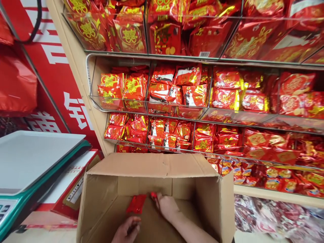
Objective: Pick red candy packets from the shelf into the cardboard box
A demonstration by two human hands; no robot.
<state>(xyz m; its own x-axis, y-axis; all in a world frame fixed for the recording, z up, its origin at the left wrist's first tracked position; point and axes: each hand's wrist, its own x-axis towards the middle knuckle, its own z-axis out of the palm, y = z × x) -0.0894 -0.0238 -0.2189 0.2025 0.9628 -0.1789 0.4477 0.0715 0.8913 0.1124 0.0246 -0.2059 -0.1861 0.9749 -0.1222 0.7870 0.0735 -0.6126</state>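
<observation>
An open cardboard box (pixel 152 165) stands in front of me, and both my hands reach down into it. On its floor lies a shiny red packet (pixel 136 204). Just below that packet is my left hand (pixel 127 230), its fingers loosely curled with a gap to the thumb and nothing visible between them. My right hand (pixel 167 206) is deeper in the box, near the far wall. Its fingertips are closed on a small red packet (pixel 153 195), mostly covered by the fingers.
Behind the box rise shelves with clear dividers, filled with red and gold snack packets (pixel 134 86). A weighing scale (pixel 37 158) with a teal body stands at left, beside a red and white carton (pixel 73 182). Plastic-wrapped goods (pixel 275 216) lie at lower right.
</observation>
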